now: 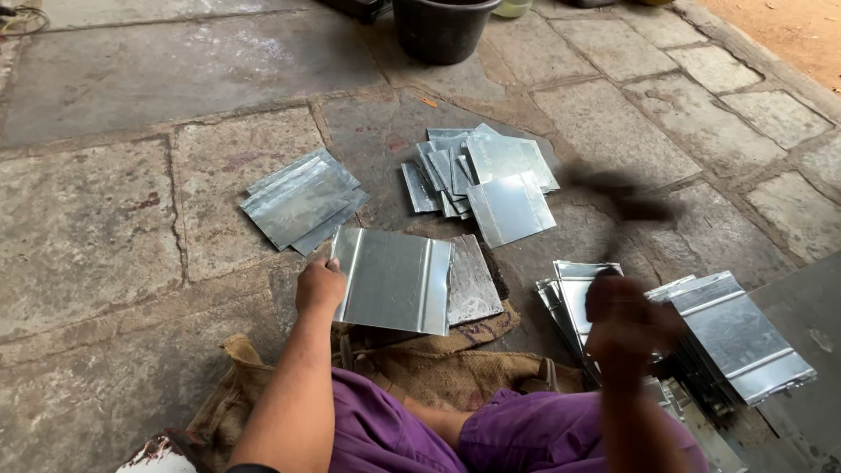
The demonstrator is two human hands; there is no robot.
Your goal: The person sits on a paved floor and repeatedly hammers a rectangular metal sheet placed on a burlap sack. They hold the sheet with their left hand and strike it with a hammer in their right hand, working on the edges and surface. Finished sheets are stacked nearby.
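My left hand grips the left edge of a folded galvanised metal sheet. The sheet lies flat on a dark steel plate in front of my knees. My right hand is raised to the right of the sheet and is blurred by motion. It is closed around the handle of a dark hammer, whose blurred head is above the stone floor. The hammer is clear of the sheet.
Stacks of similar metal sheets lie on the stone floor: one at the left, one spread out in the middle, one at my right. A burlap sack lies under the plate. A black bucket stands at the back.
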